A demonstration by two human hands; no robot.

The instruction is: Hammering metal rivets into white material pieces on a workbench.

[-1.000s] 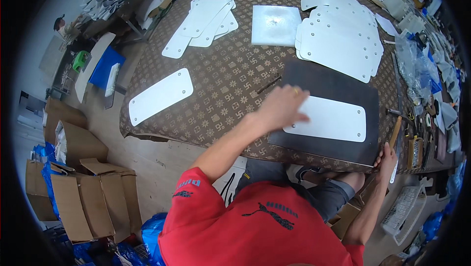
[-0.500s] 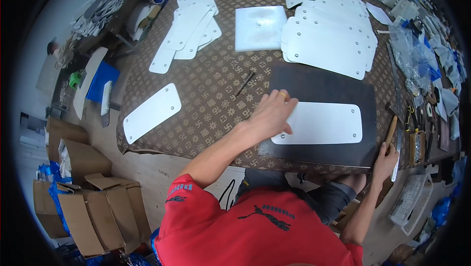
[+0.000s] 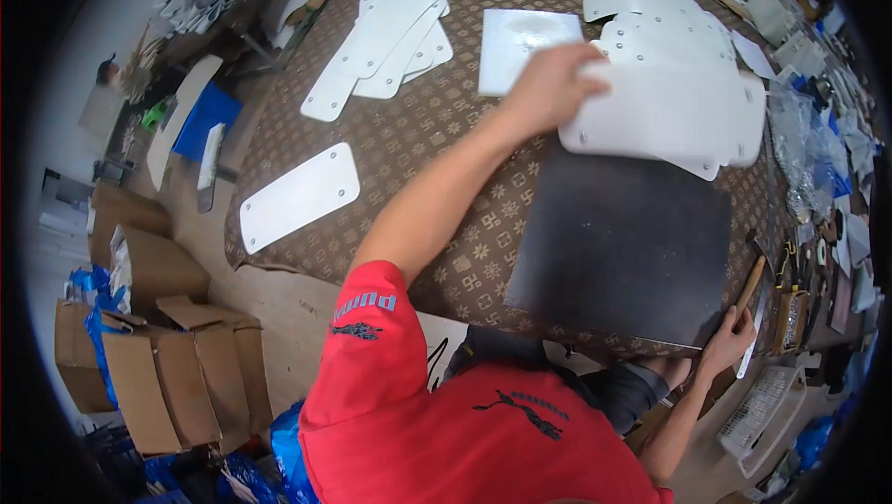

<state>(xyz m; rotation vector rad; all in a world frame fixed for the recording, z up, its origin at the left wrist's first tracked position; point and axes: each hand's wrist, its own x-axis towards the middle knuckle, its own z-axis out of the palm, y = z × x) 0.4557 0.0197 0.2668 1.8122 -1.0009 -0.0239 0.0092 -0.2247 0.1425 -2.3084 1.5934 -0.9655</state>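
Lettering [image 3: 367, 301] marks red shirt [image 3: 437, 425]; left hand [image 3: 559, 86] holds white panel [image 3: 664, 114].

You have open room over the dark board [image 3: 618, 244] and across the bare strip of patterned table [image 3: 476, 246] to its left, though your left forearm [image 3: 441, 179] slants over that strip. Past the board, the panel [image 3: 664, 114] at your left hand [image 3: 557, 86], the white pile [image 3: 655, 16] and the white block [image 3: 509, 44] bar you; by its near right corner, your right hand [image 3: 728, 341] and the hammer [image 3: 751, 283] do.
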